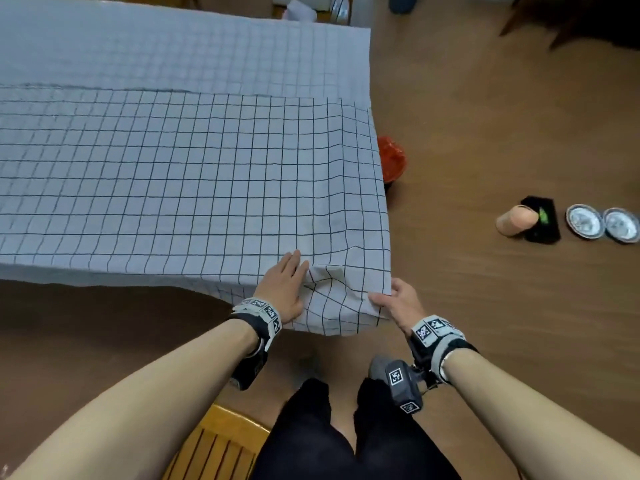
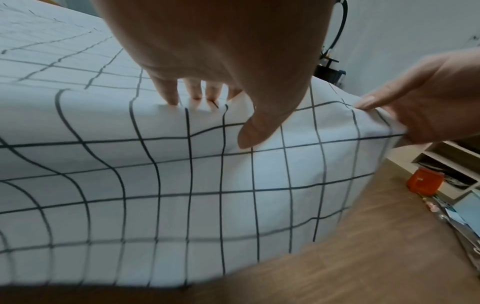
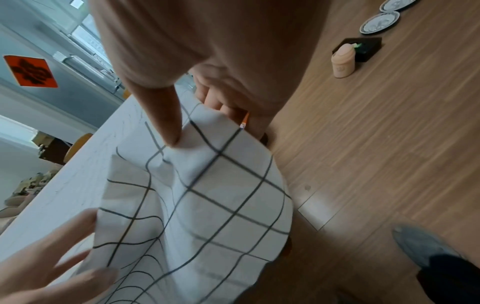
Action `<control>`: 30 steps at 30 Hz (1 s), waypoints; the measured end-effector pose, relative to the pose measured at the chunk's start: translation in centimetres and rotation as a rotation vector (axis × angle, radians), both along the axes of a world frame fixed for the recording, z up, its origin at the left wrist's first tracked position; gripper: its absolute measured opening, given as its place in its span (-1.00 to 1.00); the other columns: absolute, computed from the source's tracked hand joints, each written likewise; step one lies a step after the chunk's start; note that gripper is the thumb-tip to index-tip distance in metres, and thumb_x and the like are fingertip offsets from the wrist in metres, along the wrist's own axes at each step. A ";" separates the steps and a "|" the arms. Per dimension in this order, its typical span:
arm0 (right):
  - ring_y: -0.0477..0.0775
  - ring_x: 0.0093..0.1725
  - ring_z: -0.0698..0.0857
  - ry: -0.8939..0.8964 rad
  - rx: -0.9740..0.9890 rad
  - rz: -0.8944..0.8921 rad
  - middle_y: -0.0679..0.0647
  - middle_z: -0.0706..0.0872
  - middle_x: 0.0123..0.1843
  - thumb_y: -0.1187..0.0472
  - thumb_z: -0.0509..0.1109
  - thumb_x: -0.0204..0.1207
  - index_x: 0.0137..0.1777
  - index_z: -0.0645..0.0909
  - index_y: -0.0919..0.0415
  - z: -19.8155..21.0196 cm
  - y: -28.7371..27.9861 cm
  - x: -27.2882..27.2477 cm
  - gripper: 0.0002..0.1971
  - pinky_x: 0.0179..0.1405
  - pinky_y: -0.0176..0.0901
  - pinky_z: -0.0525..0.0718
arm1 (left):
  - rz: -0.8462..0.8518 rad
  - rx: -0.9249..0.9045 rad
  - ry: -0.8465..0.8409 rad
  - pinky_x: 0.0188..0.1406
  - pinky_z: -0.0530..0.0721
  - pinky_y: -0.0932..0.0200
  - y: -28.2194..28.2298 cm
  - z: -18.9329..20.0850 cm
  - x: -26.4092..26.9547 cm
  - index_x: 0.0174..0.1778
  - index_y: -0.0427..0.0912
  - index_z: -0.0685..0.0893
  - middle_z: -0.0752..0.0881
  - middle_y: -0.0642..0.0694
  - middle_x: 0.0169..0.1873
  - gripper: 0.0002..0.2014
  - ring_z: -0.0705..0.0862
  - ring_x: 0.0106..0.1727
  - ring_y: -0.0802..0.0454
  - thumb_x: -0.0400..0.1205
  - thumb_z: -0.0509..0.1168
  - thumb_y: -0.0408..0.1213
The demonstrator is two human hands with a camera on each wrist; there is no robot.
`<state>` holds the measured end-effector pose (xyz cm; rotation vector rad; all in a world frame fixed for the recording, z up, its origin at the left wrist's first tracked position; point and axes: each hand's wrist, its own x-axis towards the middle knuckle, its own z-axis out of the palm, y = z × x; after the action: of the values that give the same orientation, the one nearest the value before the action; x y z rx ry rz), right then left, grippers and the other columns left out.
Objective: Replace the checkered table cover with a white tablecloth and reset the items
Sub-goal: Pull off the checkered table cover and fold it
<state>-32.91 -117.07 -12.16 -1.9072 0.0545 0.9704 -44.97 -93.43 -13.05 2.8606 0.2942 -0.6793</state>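
The checkered cover [image 1: 194, 174] lies over the tabletop, folded back on itself along the far half, while the cup [image 1: 512, 220], black tray [image 1: 545, 225] and two plates [image 1: 602, 224] wait on the floor [image 1: 502, 133] well apart from the table. At the near right corner, the left hand [image 1: 284, 289] rests flat with straight fingers [image 2: 168, 90] pressing the cloth on top, and the right hand [image 1: 398, 303] pinches the corner between thumb [image 3: 166, 121] and curled fingers. To strip the cover cleanly, the pinch should probably gather several layers and draw steadily along the table edge, the flat hand releasing first so the cloth slides rather than bunches.
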 end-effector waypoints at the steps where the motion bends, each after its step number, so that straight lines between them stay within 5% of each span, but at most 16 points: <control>1: 0.11 0.34 0.65 -0.016 -0.013 0.005 0.07 0.56 0.42 0.21 0.53 0.55 0.56 0.37 0.34 0.7 0.0 -0.1 -0.36 0.33 -0.06 0.65 | 0.007 -0.014 0.028 0.72 0.03 -0.06 0.1 0.3 0.1 0.74 -0.15 -0.04 -0.14 -0.18 0.73 -0.15 -0.13 0.74 -0.13 0.61 0.25 -0.05; 3: 0.16 0.36 0.60 -0.008 -0.016 -0.003 0.14 0.51 0.41 0.10 0.51 0.57 0.65 0.25 0.32 1.9 0.0 -0.1 -0.25 0.43 0.14 0.58 | 0.044 -0.052 0.058 0.68 0.14 -0.14 0.1 1.0 0.3 0.74 -0.13 -0.01 -0.12 -0.17 0.73 -0.15 -0.09 0.74 -0.12 0.59 0.27 -0.06; 5: 0.14 0.27 0.66 0.002 0.019 -0.015 0.11 0.55 0.36 0.09 0.54 0.55 0.58 0.32 0.31 2.9 0.0 -0.2 -0.30 0.33 0.11 0.65 | 0.093 -0.101 0.054 0.66 0.17 -0.18 -0.4 1.9 0.0 0.73 -0.13 0.00 -0.07 -0.15 0.73 -0.15 -0.04 0.74 -0.12 0.58 0.30 -0.08; 8: 0.00 -0.08 0.80 0.088 0.002 0.102 0.10 0.80 0.07 0.16 0.62 0.46 0.23 0.61 0.29 3.8 0.2 -1.6 -0.58 -0.14 -0.13 0.76 | 0.140 -0.156 0.023 0.67 0.17 -0.15 -1.9 2.6 -1.3 0.74 -0.15 -0.04 -0.03 -0.14 0.73 -0.11 0.00 0.73 -0.09 0.56 0.31 -0.13; 10: -0.02 -0.25 0.75 0.088 -0.087 0.216 0.10 0.79 -0.14 0.15 0.66 0.39 0.06 0.64 0.29 3.1 0.6 -3.0 -0.64 -0.33 -0.18 0.71 | 0.144 -0.191 0.014 0.66 0.23 -0.11 -3.1 2.6 -2.6 0.74 -0.14 -0.02 -0.01 -0.14 0.73 -0.09 0.07 0.72 -0.11 0.54 0.34 -0.13; 14: 0.19 0.14 0.77 0.037 -0.082 0.267 0.23 0.75 0.23 -0.21 0.72 0.04 0.34 0.58 0.34 -1.5 0.9 -2.7 -0.07 0.15 0.14 0.78 | 0.090 -0.211 0.036 0.62 0.30 -0.13 -4.5 3.4 -5.5 0.73 -0.04 0.03 0.00 -0.04 0.73 -0.02 0.17 0.69 -0.13 0.41 0.37 -0.04; 17: 0.08 -0.12 0.78 0.052 -0.005 0.230 0.17 0.80 -0.09 0.21 0.66 0.40 0.00 0.64 0.34 5.3 1.9 -3.4 -0.69 -0.20 -0.26 0.77 | 0.014 -0.156 0.113 0.67 0.10 -0.24 -5.6 3.7 -7.5 0.75 -0.03 -0.14 -0.08 -0.02 0.74 0.15 0.01 0.73 -0.04 0.41 0.52 0.02; 19: 0.16 -0.12 0.81 0.046 0.038 0.256 0.24 0.83 -0.10 0.30 0.64 0.42 -0.06 0.65 0.33 7.2 1.8 -2.8 -0.78 -0.08 -0.10 0.82 | 0.074 -0.135 0.118 0.67 0.05 -0.29 -6.5 3.8 -8.1 0.73 0.00 -0.22 -0.12 0.00 0.74 0.21 -0.03 0.74 -0.03 0.41 0.57 0.02; 22: 0.34 0.02 0.83 0.034 0.051 0.301 0.33 0.84 0.00 0.18 0.72 0.30 0.10 0.65 0.43 8.5 1.3 -2.0 -0.52 0.09 0.33 0.78 | 0.232 -0.121 -0.001 0.62 0.24 -0.26 -7.6 4.4 -7.7 0.74 -0.03 -0.07 0.10 -0.04 0.72 0.00 0.19 0.69 -0.08 0.52 0.47 -0.13; 26: 0.29 -0.08 0.84 0.045 0.097 0.287 0.40 0.81 0.04 0.22 0.61 0.46 0.23 0.60 0.53 9.6 0.8 -1.0 -0.53 0.04 0.23 0.82 | 0.419 -0.164 -0.268 0.22 0.64 -0.02 -7.6 6.0 -7.1 0.41 0.07 0.54 0.69 0.01 0.28 -0.53 0.65 0.28 -0.09 0.59 0.27 -0.38; 30: 0.06 -0.53 0.63 0.026 0.088 0.172 0.27 0.74 -0.21 0.15 0.31 0.70 0.12 0.59 0.38 10.5 0.6 0.5 -0.76 -0.39 -0.14 0.68 | 0.430 -0.131 -0.260 -0.06 0.64 0.03 -6.0 8.8 -7.0 0.29 0.02 0.60 0.77 -0.06 0.07 -0.67 0.70 0.06 -0.13 0.64 0.21 -0.34</control>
<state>-32.43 -116.43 -1.64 -1.8405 -0.1374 1.0952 -52.01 -99.39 -4.23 2.5909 0.7599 -0.2329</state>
